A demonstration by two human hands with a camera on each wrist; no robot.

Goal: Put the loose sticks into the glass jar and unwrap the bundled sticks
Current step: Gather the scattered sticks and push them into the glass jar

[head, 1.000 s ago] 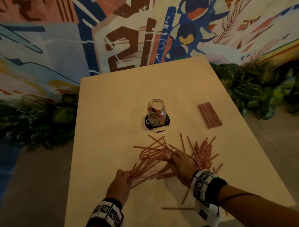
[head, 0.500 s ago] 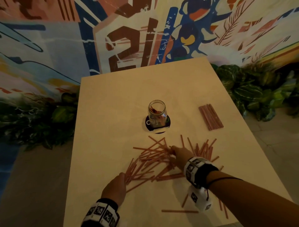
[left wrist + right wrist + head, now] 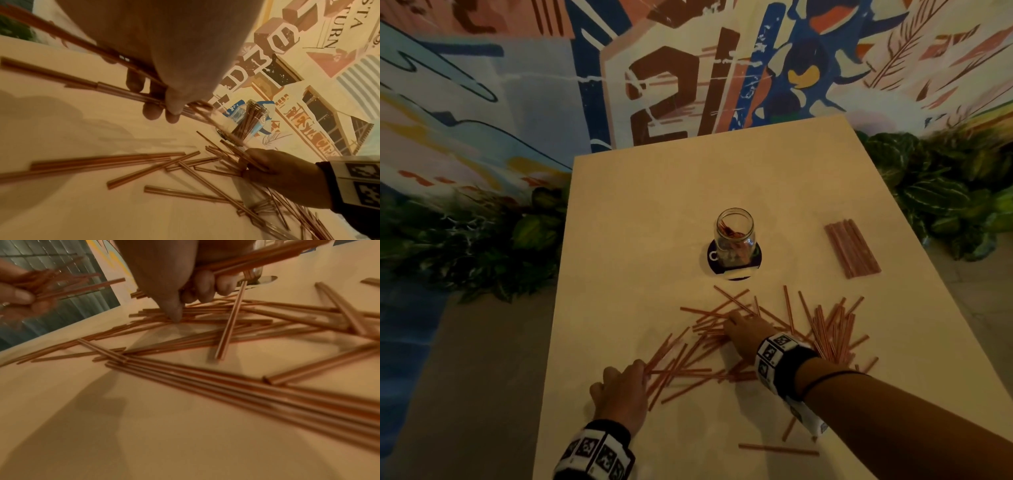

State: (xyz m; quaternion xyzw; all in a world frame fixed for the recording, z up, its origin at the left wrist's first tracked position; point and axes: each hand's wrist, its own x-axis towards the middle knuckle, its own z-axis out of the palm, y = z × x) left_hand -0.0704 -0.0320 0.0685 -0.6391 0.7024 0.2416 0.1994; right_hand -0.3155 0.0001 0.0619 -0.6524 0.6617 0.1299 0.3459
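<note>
Many thin reddish loose sticks (image 3: pixel 709 342) lie scattered on the near half of the pale table (image 3: pixel 640 212). A glass jar (image 3: pixel 734 237) with several sticks inside stands upright on a dark coaster (image 3: pixel 710 265) beyond the pile. The wrapped bundle of sticks (image 3: pixel 852 247) lies flat at the right. My left hand (image 3: pixel 625 385) grips several sticks (image 3: pixel 115 91) at the pile's near-left end, fingers curled round them. My right hand (image 3: pixel 743 330) reaches into the pile's middle and holds several sticks (image 3: pixel 242 264) under its curled fingers.
Green leafy plants (image 3: pixel 941 192) line the floor on both sides of the table, and a painted mural wall (image 3: pixel 688 68) stands behind it. Two stray sticks (image 3: pixel 779 449) lie near the table's front edge by my right forearm.
My right hand has reached farther forward into the pile toward the jar. My left hand has stayed at the pile's near-left end, gathering sticks.
</note>
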